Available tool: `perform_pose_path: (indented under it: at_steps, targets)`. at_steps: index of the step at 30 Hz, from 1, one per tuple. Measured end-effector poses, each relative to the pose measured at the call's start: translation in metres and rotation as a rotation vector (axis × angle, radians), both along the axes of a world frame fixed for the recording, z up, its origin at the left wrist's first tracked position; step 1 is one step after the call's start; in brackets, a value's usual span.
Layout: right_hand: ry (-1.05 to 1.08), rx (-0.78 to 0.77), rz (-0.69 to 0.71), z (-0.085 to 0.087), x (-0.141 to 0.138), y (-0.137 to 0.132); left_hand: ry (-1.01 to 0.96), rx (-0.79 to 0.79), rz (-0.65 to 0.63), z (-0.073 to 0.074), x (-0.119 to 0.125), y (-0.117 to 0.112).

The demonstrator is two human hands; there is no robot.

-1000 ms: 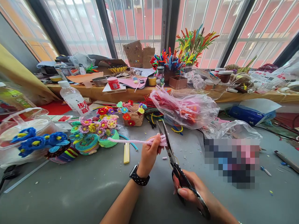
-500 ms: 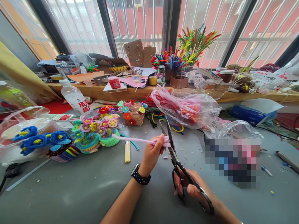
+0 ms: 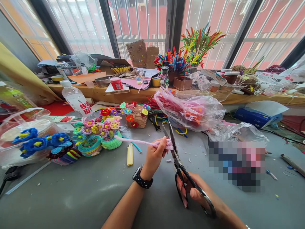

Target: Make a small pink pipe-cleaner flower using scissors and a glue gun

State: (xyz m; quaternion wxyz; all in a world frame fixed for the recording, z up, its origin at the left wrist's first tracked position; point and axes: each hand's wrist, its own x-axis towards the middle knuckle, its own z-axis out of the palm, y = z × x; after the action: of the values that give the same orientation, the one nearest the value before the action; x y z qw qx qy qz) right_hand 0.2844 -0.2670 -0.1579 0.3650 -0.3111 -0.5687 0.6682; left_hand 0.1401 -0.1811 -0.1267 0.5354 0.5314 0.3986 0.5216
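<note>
My left hand is closed round a bundle of pale pink pipe cleaner, whose long tail sticks out to the left. The folded end pokes out to the right of my fingers, between the parted blades of the scissors. My right hand grips these black-handled scissors through their loops, blades pointing away from me. A yellow lighter lies left of my left hand, beside a blue pipe cleaner piece. Below the blades, a small pink scrap rests on the grey table.
Coiled pots with pipe-cleaner flowers stand on the left, near a water bottle. A small flower-trimmed basket is behind my left hand. Plastic bags lie behind and to the right. A crowded ledge runs below the window.
The scissors' blades have come slightly closer together on the pink pipe cleaner, and the handles have drawn in a little. My left hand stays nearly still.
</note>
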Motion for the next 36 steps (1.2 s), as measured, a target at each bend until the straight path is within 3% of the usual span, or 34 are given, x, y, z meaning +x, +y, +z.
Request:
perform_pose_path:
  at_steps: [5, 12, 16, 21, 27, 36]
  targets:
    - [-0.003, -0.029, 0.072, 0.008, 0.009, -0.001, 0.008, -0.032, -0.071, 0.000, -0.005, 0.002]
    - [-0.001, 0.011, -0.042, -0.009, 0.001, 0.000, 0.022, 0.003, -0.074, -0.001, -0.004, 0.001]
    - [-0.001, 0.027, -0.032, -0.012, -0.001, 0.002, 0.047, 0.037, -0.029, 0.000, -0.001, 0.000]
    - [-0.029, 0.042, -0.042, -0.007, -0.003, 0.003, 0.045, 0.032, -0.019, 0.001, -0.001, -0.001]
    - [-0.023, 0.113, 0.020, 0.000, 0.002, 0.007, 0.094, 0.034, -0.117, -0.002, -0.002, -0.002]
    - [-0.021, 0.082, 0.002, -0.017, -0.003, 0.005, 0.092, 0.081, -0.047, 0.003, 0.001, -0.006]
